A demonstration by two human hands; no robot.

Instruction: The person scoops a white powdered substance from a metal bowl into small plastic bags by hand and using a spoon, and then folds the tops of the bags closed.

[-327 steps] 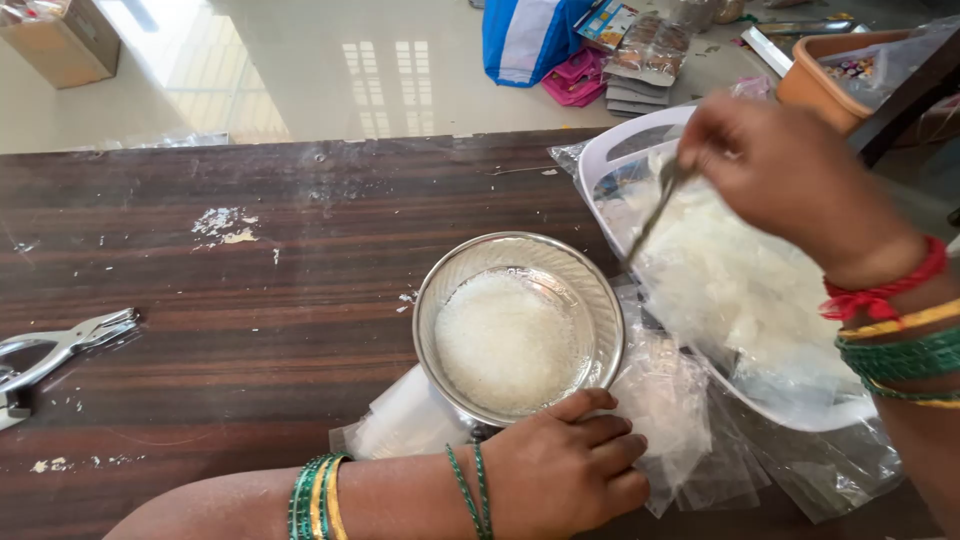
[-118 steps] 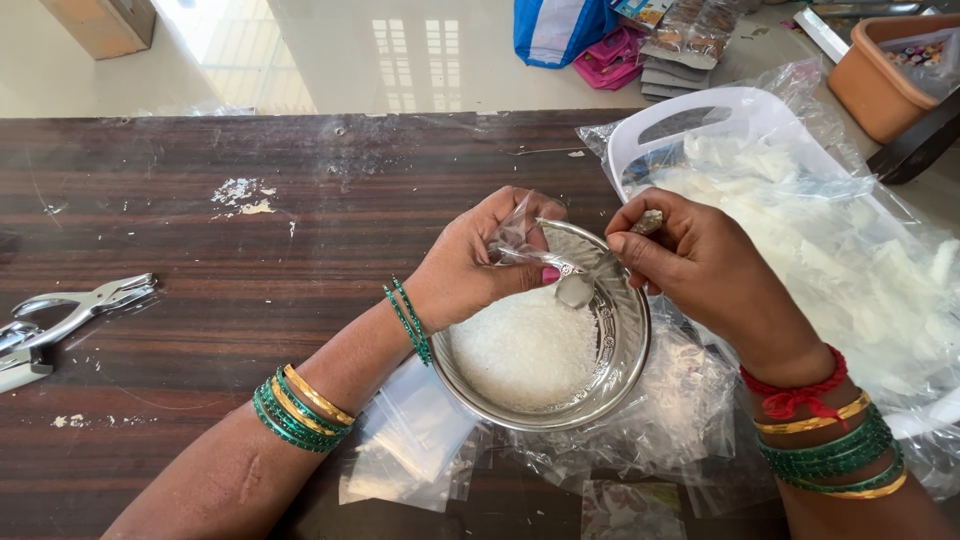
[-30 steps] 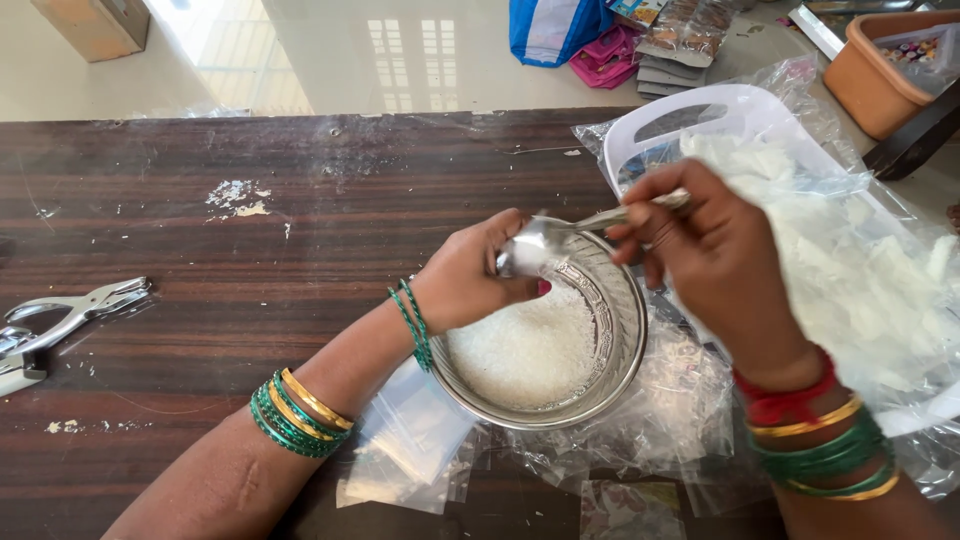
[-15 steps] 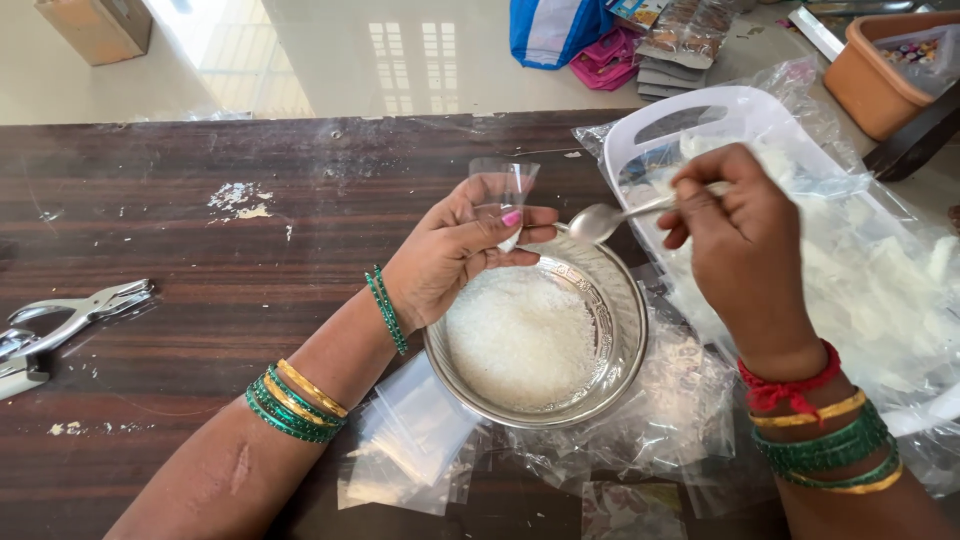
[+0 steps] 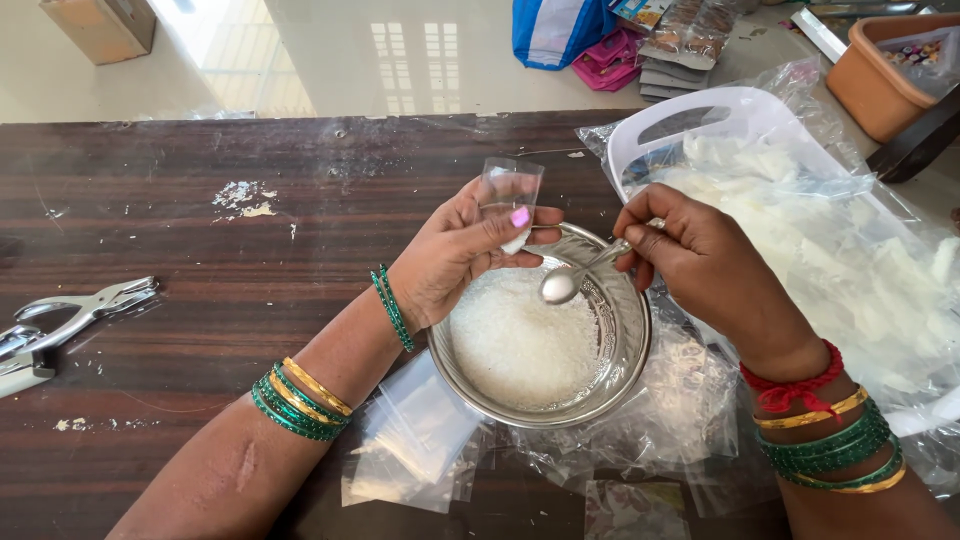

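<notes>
Head view, looking down on a dark wood-grain desk (image 5: pixel 200 330). Left hand (image 5: pixel 455 255) pinches a small clear plastic pouch (image 5: pixel 510 195) between thumb and fingers, mouth upward, held just above the far-left rim of a steel bowl (image 5: pixel 625 370). Right hand (image 5: pixel 705 265) is closed around the handle of a metal spoon (image 5: pixel 570 280), whose bowl end hangs over the steel bowl, just beside the pouch and slightly below it. Whether the spoon carries anything cannot be told.

Handling, judged: pouch is thin film, very light, limp and slippery; it would collapse or fold if gripped at mid-body. Best hold is at the upper edge, thumb on one wall and fingers on the other, so the mouth stays parted. Spoon is rigid and light; the grip near the handle end gives reach but less steadiness at the tip.

Containers:
- Steel bowl: shallow, round, holds a low heap of white granules (image 5: pixel 520 345) covering most of the floor. Loose grains would scatter easily if tipped.
- Pouch: appears to hold a little white material at its lower end, partly hidden by the fingers.
- White plastic tray (image 5: pixel 690 110) with a handle slot, to the right of the bowl, filled with pale translucent pieces lying in clear plastic sheeting.
- Orange tub (image 5: pixel 880 85) at far right; contents too small to identify.

Loose empty clear pouches (image 5: pixel 420 440) lie under and in front of the bowl. Metal hand punch (image 5: pixel 70 320) sits at the desk's left edge, well apart from both hands.
</notes>
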